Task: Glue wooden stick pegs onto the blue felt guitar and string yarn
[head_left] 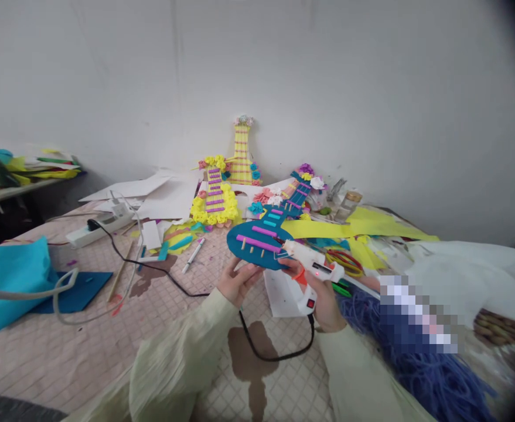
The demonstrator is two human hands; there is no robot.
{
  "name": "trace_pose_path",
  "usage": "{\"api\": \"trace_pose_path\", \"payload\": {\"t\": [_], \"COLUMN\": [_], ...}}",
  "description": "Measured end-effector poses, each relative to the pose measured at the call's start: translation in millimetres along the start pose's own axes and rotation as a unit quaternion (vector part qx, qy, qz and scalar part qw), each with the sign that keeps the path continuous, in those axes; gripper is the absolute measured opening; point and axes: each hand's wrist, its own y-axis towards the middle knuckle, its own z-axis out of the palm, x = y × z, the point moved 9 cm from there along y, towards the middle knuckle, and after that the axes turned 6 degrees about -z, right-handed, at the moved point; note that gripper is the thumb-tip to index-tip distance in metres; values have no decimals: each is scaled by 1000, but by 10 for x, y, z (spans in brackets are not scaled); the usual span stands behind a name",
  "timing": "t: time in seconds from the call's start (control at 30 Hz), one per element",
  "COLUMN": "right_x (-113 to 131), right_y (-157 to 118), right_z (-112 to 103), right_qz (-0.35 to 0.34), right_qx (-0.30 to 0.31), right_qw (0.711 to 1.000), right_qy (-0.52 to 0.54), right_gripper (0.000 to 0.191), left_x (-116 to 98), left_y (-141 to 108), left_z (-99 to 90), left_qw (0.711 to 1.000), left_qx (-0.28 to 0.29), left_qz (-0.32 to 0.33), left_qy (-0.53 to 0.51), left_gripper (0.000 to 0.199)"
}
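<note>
My left hand (237,282) grips the lower edge of a blue guitar-shaped craft piece (239,230), holding it tilted above the table. Purple and light blue strips lie across its face, and short wooden pegs stick up near its lower edge. My right hand (326,305) is closed around a white hot glue gun (305,255) with an orange trigger and a small red light. The gun's nozzle is close over the right side of the blue body; whether it touches cannot be made out. A black cord (268,357) hangs from the handle.
A yellow flower-edged craft (214,193) and a tall yellow one (241,149) stand by the wall. A power strip (101,227), a marker (193,255) and teal felt (15,278) lie left. On the right are scissors (345,262), yellow felt strips (371,224) and blue yarn (415,357).
</note>
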Motion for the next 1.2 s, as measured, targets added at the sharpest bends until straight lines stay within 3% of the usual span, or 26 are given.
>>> {"api": "trace_pose_path", "payload": {"t": [0.1, 0.2, 0.27, 0.33, 0.4, 0.5, 0.63, 0.83, 1.03, 1.2], "right_x": [140, 373, 540, 695, 848, 1036, 1167, 1170, 1133, 1118], "right_y": [60, 126, 163, 192, 213, 225, 209, 161, 104, 90], "right_z": [92, 167, 194, 221, 243, 267, 311, 351, 416, 415], "right_qz": [10, 13, 11, 10, -1, -19, -34, -34, -30, -28], "right_qx": [1, -8, -9, 2, 14, 15, 15, 15, 21, 20], "right_qw": [999, 995, 994, 994, 995, 994, 992, 993, 993, 991], "right_qy": [50, 98, 109, 106, 102, 103, 119, 110, 115, 128], "right_gripper": [29, 27, 24, 21, 19, 22, 20, 21, 22, 24], "left_x": [-238, -621, -978, -1261, -1412, -1564, -1672, -1738, -1778, -1777], "left_y": [-67, -189, -353, -528, -618, -696, -845, -1014, -1181, -1222], "left_z": [45, 26, 108, 343, 596, 804, 915, 950, 970, 988], "left_qw": [991, 967, 916, 836, 772, 727, 695, 668, 605, 606], "left_qx": [10, -36, -71, -70, -44, -49, -92, -142, -185, -166], "left_qz": [85, 200, 327, 438, 492, 524, 554, 567, 606, 603], "left_qy": [101, 150, 220, 323, 401, 441, 449, 460, 482, 492], "left_gripper": [43, 35, 42, 50, 46, 34, 32, 29, 26, 25]}}
